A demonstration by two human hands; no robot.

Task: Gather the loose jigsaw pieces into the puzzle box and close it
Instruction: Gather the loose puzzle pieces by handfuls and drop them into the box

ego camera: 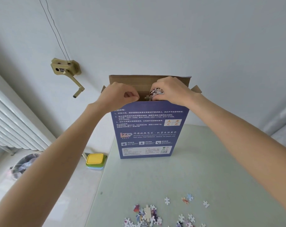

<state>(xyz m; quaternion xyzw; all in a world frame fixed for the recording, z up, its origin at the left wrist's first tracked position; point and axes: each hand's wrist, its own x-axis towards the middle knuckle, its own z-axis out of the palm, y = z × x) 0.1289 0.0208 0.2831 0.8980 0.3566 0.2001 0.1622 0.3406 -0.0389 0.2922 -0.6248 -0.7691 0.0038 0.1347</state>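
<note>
A tall blue puzzle box [148,128] stands upright on the pale green table [204,169], its top flaps open. My left hand [118,95] pinches the near top edge of the box at its left. At the box's opening my right hand [170,90] grips a clump of jigsaw pieces [156,93], one piece hanging at the rim. Several loose jigsaw pieces [148,213] lie scattered near the table's front edge, with a few more pieces [187,199] to the right.
A stack of small containers with a yellow lid [95,160] sits left of the box on a white ledge. A radiator [11,122] lines the left wall, with a bin [24,164] below it. A brass hand crank [68,72] is mounted on the wall.
</note>
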